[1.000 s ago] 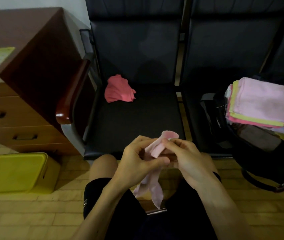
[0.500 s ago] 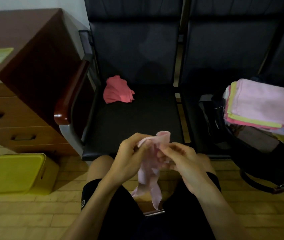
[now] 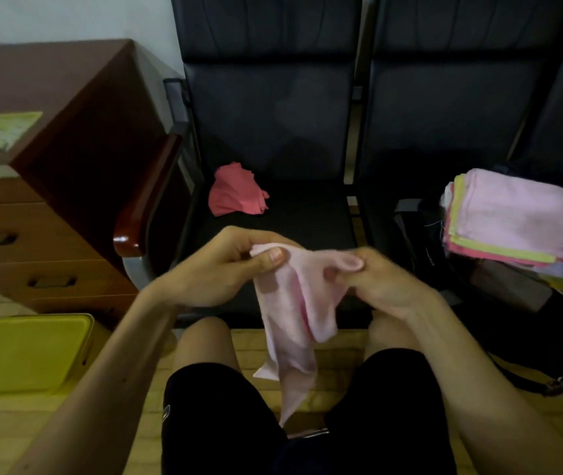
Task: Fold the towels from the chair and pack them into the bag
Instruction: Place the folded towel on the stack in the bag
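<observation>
Pale pink towel (image 3: 293, 303) hangs between the two hands in the head view, low in the middle of the scene, above the person's bare knees and just in front of the near edge of the black chair seat (image 3: 290, 221). The left hand (image 3: 225, 265) pinches the towel's upper left corner, with the thumb pressed flat on top of the cloth and the fingers curled behind it. The right hand (image 3: 382, 282) grasps the upper right edge, its fingers curled round a bunched fold. The top edge runs between the hands with some slack. The rest droops in loose folds to a point between the legs of the black shorts (image 3: 376, 423).

A crumpled red towel (image 3: 235, 195) lies at the far left of the seat, close to the backrest. To the right, a stack of folded towels (image 3: 513, 217) in pink, yellow-green and red rests at the top of a black bag (image 3: 420, 241); how far it sits inside cannot be told. At the left stands a wooden drawer unit (image 3: 50, 217), and a yellow lidded box (image 3: 26, 351) sits on the floor near it.
</observation>
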### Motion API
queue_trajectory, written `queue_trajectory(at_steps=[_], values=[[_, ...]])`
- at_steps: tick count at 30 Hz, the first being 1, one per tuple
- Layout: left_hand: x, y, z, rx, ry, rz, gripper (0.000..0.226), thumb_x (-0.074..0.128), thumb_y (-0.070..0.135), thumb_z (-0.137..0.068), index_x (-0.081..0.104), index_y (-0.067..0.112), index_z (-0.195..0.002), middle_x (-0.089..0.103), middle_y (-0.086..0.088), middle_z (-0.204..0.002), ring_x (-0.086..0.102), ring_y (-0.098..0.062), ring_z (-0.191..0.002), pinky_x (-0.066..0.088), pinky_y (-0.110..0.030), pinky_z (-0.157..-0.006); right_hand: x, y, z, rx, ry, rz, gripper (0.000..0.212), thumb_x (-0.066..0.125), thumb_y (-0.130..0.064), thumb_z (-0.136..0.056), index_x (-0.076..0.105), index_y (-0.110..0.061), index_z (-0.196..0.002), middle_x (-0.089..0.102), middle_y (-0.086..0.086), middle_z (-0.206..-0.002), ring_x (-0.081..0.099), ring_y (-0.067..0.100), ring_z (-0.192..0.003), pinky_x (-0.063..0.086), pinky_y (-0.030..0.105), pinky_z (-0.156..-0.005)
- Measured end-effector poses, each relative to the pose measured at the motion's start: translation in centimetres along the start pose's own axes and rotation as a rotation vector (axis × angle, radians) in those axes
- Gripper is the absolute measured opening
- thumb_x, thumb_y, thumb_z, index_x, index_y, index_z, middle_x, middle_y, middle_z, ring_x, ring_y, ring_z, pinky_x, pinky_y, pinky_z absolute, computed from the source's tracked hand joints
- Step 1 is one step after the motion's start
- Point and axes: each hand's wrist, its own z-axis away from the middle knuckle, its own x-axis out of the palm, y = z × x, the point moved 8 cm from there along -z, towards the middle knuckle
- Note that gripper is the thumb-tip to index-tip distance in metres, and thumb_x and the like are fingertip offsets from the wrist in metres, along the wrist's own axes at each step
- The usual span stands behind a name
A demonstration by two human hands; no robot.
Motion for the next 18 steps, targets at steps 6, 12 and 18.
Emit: queue_trajectory(at_steps=[6,12,18], values=[[-4.6,-2.5,0.8,-0.117,0.291,-0.31,0.036,0.049,0.036,-0.094,0.071,0.01,-0.107,0.073,-0.006,-0.094,0.069,-0.017,-0.087,0.056,-0.031,-0.077,-1.8,-8.2,2.4,-0.364,0.205,0.24,0.013,0.073,-0.017,-0.079,0.075,-0.024,-0.09,0.076,-0.003,-0.091,0.071,0.01,-0.087,0.057,0.023,-0.074],[-4.9,-2.5,1.3,-0.054,0.446,-0.184,0.025,0.056,0.034,-0.09,0.072,0.016,-0.097,0.072,0.0,-0.089,0.068,-0.012,-0.083,0.056,-0.019,-0.071,-2.3,-8.1,3.4,-0.368,0.314,0.165,0.02,0.071,-0.034,-0.068,0.073,-0.025,-0.085,0.076,-0.006,-0.086,0.073,0.012,-0.082,0.059,0.023,-0.067],[-4.2,-2.4,1.0,0.038,0.47,0.224,0.024,0.056,0.029,-0.093,0.07,0.009,-0.093,0.071,-0.002,-0.09,0.067,-0.014,-0.085,0.056,-0.026,-0.078,-3.2,-8.2,4.1,-0.401,0.427,0.006,0.023,0.062,-0.037,-0.08,0.076,-0.02,-0.086,0.075,0.01,-0.09,0.071,0.018,-0.081,0.057,0.028,-0.067]])
